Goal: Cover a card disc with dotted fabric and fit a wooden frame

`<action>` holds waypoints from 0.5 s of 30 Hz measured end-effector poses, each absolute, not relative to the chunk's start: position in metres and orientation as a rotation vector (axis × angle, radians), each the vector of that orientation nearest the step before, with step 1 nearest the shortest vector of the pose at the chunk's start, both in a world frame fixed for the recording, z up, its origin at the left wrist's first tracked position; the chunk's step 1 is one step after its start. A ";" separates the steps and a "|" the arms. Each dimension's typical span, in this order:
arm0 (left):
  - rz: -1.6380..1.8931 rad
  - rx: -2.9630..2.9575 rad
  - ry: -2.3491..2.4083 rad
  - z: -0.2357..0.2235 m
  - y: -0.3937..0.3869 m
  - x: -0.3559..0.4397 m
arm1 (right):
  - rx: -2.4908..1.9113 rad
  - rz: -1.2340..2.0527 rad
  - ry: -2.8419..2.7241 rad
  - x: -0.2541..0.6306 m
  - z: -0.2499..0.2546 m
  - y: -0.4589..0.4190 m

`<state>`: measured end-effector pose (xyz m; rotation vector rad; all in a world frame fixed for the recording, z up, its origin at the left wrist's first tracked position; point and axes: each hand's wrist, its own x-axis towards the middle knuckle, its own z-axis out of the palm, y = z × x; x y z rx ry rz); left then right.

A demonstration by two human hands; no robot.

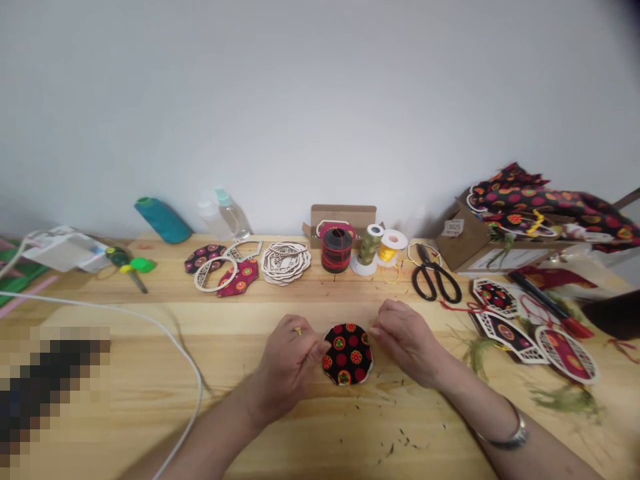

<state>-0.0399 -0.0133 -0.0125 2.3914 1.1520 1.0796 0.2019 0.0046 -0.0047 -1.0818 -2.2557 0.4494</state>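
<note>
**Left hand:** The left hand (286, 368) sits at 8 o'clock from the fabric disc (347, 355), a ring on one finger (299, 331). Its fingertips reach the disc's near edge at 9 o'clock.

**Right hand:** The right hand (407, 343) sits at 3 o'clock from the disc, a metal bracelet (505, 433) on its wrist. Its fingertips meet the opposite edge.

**Grip:** The hands stand apart with the disc between them, touching it from both sides. Whether they pinch it or only steady it, I cannot tell.

**Thing:** The disc is black cloth printed with red and green rounds. It lies flat on the wooden table (125, 413), directly ahead of the person, and shows no wooden frame.

**Done:** At 3 o'clock, three wooden frames (510, 337) already enclose printed cloth, so these pieces look assembled. Red cords and green tassel fibres (565, 398) lie among them.

**Left to do:** At 10 o'clock, a stack of bare frames (286, 262), a ring frame (215, 273) and a red cloth piece (239, 277) appear unjoined. More printed cloth (550, 207) is heaped on a cardboard box (463, 240) at 2 o'clock.

**Rest:** At 12 o'clock stand a black-and-red thread spool (337, 250), a gold thread spool (370, 245) and a yellow cord spool (390, 248). Black-handled scissors (435, 280) lie at 1 o'clock, a screwdriver (125, 267) at 10 o'clock, and a white cable (150, 327) runs along the table at 9 o'clock.
</note>
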 end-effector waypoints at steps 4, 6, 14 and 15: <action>1.087 2.421 1.110 -0.013 -0.013 -0.043 | -1.087 0.397 -2.265 0.202 -0.006 0.005; 1.106 2.453 1.072 -0.012 -0.012 -0.044 | -1.079 0.361 -2.235 0.201 -0.006 0.005; 1.207 2.529 1.269 -0.013 -0.005 -0.042 | -1.154 0.095 -2.046 0.201 -0.013 0.015; 1.229 2.523 1.297 -0.014 -0.003 -0.042 | -1.188 0.065 -2.023 0.202 -0.014 0.016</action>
